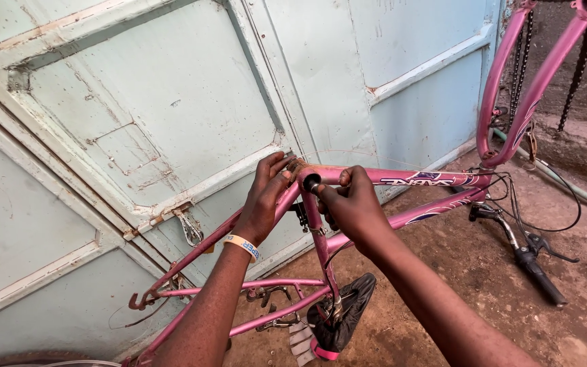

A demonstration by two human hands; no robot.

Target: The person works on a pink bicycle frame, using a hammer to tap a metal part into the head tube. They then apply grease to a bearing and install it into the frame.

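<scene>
Pink bicycle frame point(402, 178) stands upside down on the dirt floor point(456, 272), near a pale blue metal gate point(171, 102). Both hands meet at its bottom bracket shell point(305, 170): the left hand point(266, 197) is closed around the tubes on the left, and the right hand point(351, 204) pinches a small dark part at the shell. A black saddle point(344, 306) rests on the ground below; the handlebar point(535, 261) lies to the right.

Both bare forearms reach forward and upward, converging near the middle. The left hand point(264, 197), with a band at its wrist, has its fingers point(274, 165) curled closed; the right hand point(351, 204) is curled too, thumb raised
</scene>
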